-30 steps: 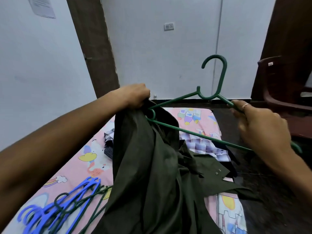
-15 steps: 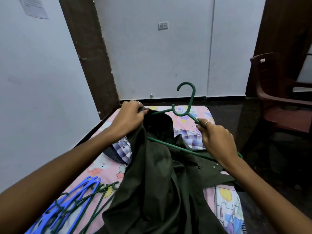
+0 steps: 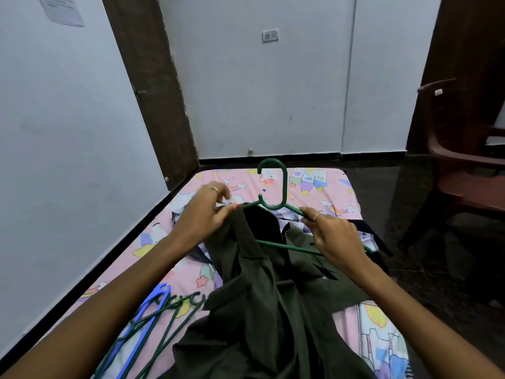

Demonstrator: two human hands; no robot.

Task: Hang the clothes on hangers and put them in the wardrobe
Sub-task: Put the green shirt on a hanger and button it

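- The right hand [image 3: 337, 237] was curled round the right shoulder arm of the green hanger [image 3: 276, 199], fingers wrapped tight on the plastic, a ring showing on one finger.
- The left hand [image 3: 203, 214] pinched the top edge of the dark olive garment [image 3: 262, 296] against the hanger's left arm, thumb and fingertips closed on the cloth.
- The hanger was held above the bed [image 3: 336, 187] with its hook pointing up and away; its left end was already inside the garment, while the lower bar ran bare across to the right hand.
- The rest of the garment hung down and lay heaped on the bed towards the person.
- Under the hands lay other clothes [image 3: 363, 236], a checked piece and something dark, partly hidden by the olive cloth.
- A bunch of spare hangers [image 3: 153, 315], blue and green, lay on the pink cartoon sheet to the left of the heap.
- A brown plastic chair [image 3: 464, 165] stood on the dark floor to the right, well apart from the hands.
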